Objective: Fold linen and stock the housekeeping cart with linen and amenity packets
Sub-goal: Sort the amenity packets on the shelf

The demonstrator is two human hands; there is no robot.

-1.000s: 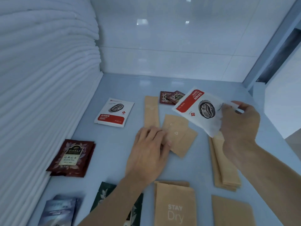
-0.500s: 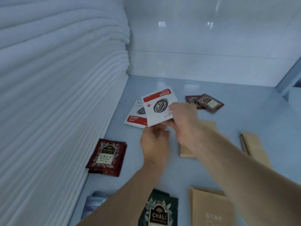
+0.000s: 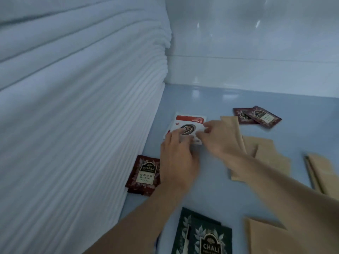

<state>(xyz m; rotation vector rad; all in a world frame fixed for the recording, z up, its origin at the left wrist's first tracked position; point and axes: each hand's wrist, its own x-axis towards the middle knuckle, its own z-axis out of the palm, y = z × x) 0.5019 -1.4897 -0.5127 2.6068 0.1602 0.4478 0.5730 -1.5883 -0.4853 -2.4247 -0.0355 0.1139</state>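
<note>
A tall stack of folded white towels (image 3: 77, 99) fills the left side, its ribbed edges rising from the pale blue shelf (image 3: 207, 195) that carries everything else. Behind runs a glossy white tiled wall (image 3: 256, 52).

Across the right half of the shelf lie tan paper sleeves (image 3: 264, 154), several overlapping, with more at the right edge and one at the bottom. Nearest the camera sit dark green Chali tea packets (image 3: 203, 235). A maroon Chali black tea packet (image 3: 145, 174) lies just beside the towel stack, and two more maroon packets (image 3: 258, 116) overlap toward the back.

The task's thing in hand is the white coffee packet (image 3: 187, 125) with a red band and a coffee-bean picture. It lies flat toward the back left of the shelf, near the towels, seemingly on top of another like it, though that is hard to make out.

Both hands meet at its near edge. The left hand (image 3: 177, 158) rests its fingers, nearly straight, on the packet's near left portion. The right hand (image 3: 218, 138) reaches in from the right, blurred, with its fingertips at the packet's right edge; whether its grip pinches the packet or has let go I cannot tell.

The packet lies directly ahead of both hands, its long axis running away from the person. The left hand covers more of it, so squaring it likely falls to that hand.
</note>
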